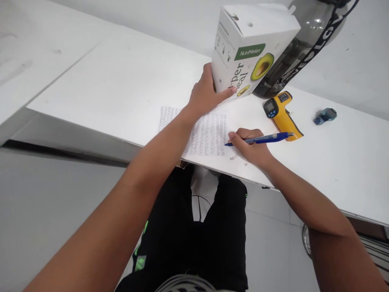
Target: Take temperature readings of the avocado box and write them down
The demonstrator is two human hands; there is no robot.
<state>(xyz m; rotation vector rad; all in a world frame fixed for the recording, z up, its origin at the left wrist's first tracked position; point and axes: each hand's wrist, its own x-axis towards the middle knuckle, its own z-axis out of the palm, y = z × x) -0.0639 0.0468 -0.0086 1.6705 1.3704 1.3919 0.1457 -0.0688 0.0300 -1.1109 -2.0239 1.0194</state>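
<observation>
I have my left hand [209, 91] at the upper centre of the frame, its thumb across the printed front of a white carton [247, 44] and its other fingers around the carton's left side, so that hand is clamped on it. The carton leans in my view, showing a green label and pictures of cut avocado; I cannot tell whether its base touches the tabletop [100, 89].

Right of centre, the fingers of my right hand [252, 148] are closed on a blue pen [269, 138]. Its tip points left, at the right edge of a dense block of handwriting [209, 134] in the centre, which my left forearm partly covers. I can't make out whether the writing sits on paper or straight on the white surface. A few loose scribbles lie just below the right hand.

The pen's back end overlaps a yellow infrared thermometer [282, 115] in my view. Behind the carton, upper right, I see a dark see-through bottle [305, 44] with a lettered strap. Farther right lies a small blue-grey gadget [330, 114].
</observation>
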